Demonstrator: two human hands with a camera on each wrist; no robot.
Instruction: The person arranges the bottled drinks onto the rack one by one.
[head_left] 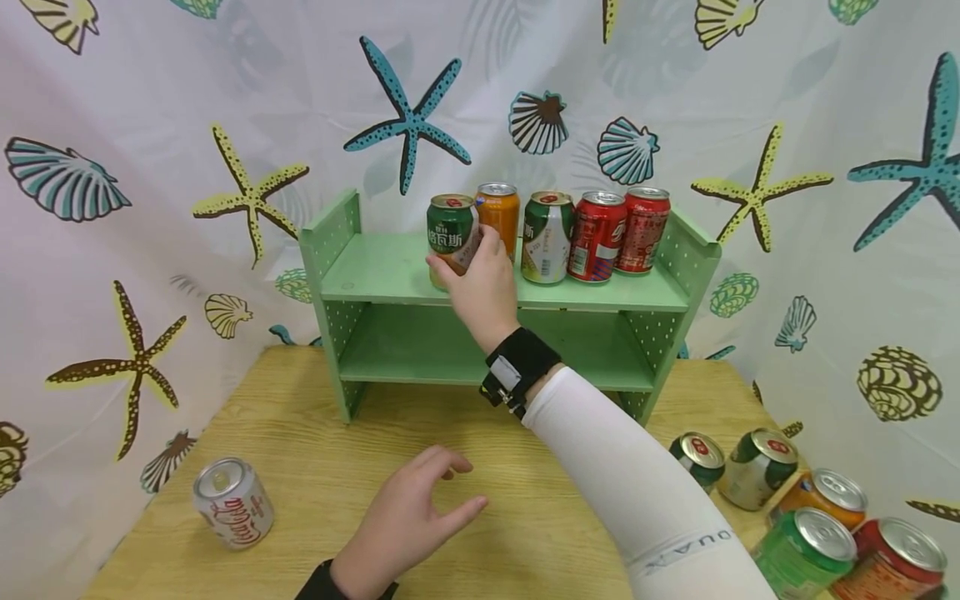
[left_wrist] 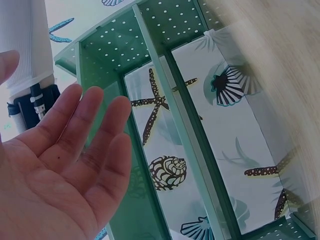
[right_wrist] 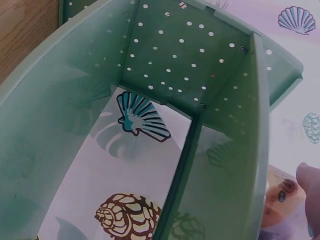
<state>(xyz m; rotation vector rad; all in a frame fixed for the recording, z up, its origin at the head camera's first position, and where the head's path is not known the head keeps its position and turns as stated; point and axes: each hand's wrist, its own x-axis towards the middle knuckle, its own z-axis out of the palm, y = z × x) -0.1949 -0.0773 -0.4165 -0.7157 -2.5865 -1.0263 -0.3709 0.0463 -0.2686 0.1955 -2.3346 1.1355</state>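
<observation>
My right hand (head_left: 483, 283) grips a green-and-white drink can (head_left: 450, 229) with Chinese lettering, thumb on the near left and fingers round its right side. The can stands upright at the top board of a green two-tier shelf (head_left: 420, 287), left of an orange can (head_left: 501, 208). In the right wrist view, a fingertip (right_wrist: 310, 195) shows beside part of the can, mostly hidden behind the shelf edge. Over the table in front of the shelf, my left hand (head_left: 408, 517) holds nothing, its fingers loosely bent. Its bare palm (left_wrist: 55, 185) shows in the left wrist view.
Another green-and-white can (head_left: 547, 237) and two red cans (head_left: 597, 237) stand farther right on the top board. A silver-white cola can (head_left: 234, 504) is on the table (head_left: 300, 467) at left. Several cans, including a green one (head_left: 806, 550), cluster at right. A patterned curtain (head_left: 285, 100) hangs behind.
</observation>
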